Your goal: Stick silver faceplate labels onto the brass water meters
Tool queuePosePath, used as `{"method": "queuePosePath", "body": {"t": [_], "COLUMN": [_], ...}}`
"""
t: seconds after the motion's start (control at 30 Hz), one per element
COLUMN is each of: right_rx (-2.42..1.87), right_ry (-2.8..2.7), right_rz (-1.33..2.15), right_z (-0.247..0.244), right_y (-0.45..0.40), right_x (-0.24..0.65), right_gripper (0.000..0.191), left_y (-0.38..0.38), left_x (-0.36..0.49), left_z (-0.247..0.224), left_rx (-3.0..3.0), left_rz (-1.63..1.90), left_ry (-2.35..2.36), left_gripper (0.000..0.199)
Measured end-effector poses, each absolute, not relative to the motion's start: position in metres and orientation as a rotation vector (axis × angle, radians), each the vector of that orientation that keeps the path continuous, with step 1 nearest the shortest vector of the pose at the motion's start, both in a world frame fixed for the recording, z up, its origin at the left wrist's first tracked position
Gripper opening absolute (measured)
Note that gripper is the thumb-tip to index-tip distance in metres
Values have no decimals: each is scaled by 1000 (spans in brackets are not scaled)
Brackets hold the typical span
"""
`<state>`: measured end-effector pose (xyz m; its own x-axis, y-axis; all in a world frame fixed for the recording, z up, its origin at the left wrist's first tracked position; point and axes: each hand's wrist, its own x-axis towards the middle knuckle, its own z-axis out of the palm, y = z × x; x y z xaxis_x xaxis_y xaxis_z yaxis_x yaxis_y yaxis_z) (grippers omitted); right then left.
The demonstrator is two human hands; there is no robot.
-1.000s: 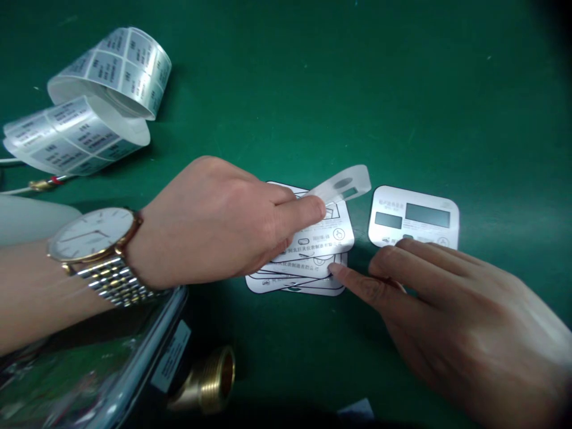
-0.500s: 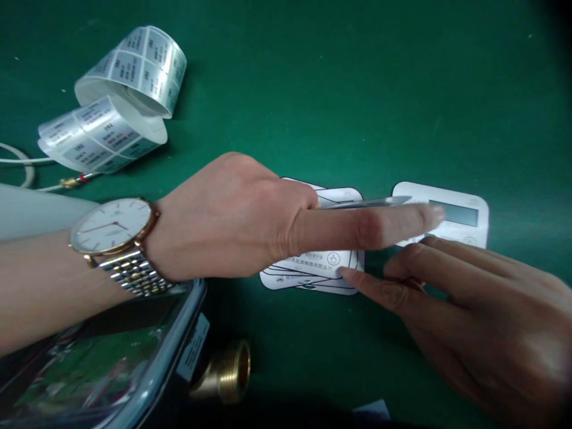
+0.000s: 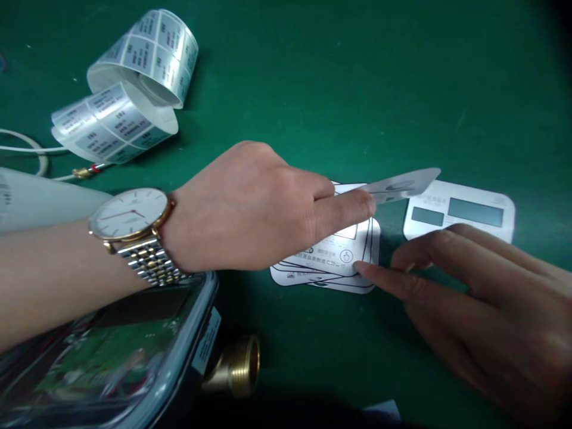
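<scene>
My left hand (image 3: 263, 208), with a watch on its wrist, reaches across the view. It is closed on a thin panel label (image 3: 402, 183), tilted up off the table with its greyish side showing. Below that hand lies a fanned stack of white panel labels (image 3: 330, 259) with dark outlines, partly hidden by the hand. The thumb tip of my right hand (image 3: 487, 298) touches the stack's lower right corner, and its other fingers bend apart from the thumb. Beyond those fingers a single label (image 3: 476, 211) with two grey windows lies flat, its lower edge covered.
Two loose rolls of silver stickers (image 3: 147, 59) lie at upper left, beside a white cable with a brass connector (image 3: 87, 171). A clear-lidded device (image 3: 120, 357) with a circuit board and a brass threaded fitting (image 3: 243, 366) stands at lower left. The table top (image 3: 357, 77) is green.
My left index finger has drawn back from over the single label, uncovering its windows. The held label now shows more of its face. The whole view has shifted slightly.
</scene>
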<state>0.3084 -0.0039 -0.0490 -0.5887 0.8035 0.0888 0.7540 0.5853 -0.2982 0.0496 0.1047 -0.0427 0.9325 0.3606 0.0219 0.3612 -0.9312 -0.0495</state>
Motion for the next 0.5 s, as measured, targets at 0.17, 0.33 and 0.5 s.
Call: {"method": "queuePosePath", "body": {"t": [0.17,0.33,0.5], "right_rx": [-1269,-1294,-1187], "right_ry": [-2553,-2520,-2546], "right_rz": [264,309,208], "right_z": [-61,-64,-59], "right_y": [-1,2,1], "right_x": [306,295,291], "right_gripper": [26,31,24], "left_y": [105,104,105], "left_x": [50,50,48], "left_z": [-44,-45,-46], "left_rx": [-3013,-3043,-3103], "left_rz": [-24,-29,-22], "left_ry": [-581,-592,-597], "left_gripper": [42,39,42]}}
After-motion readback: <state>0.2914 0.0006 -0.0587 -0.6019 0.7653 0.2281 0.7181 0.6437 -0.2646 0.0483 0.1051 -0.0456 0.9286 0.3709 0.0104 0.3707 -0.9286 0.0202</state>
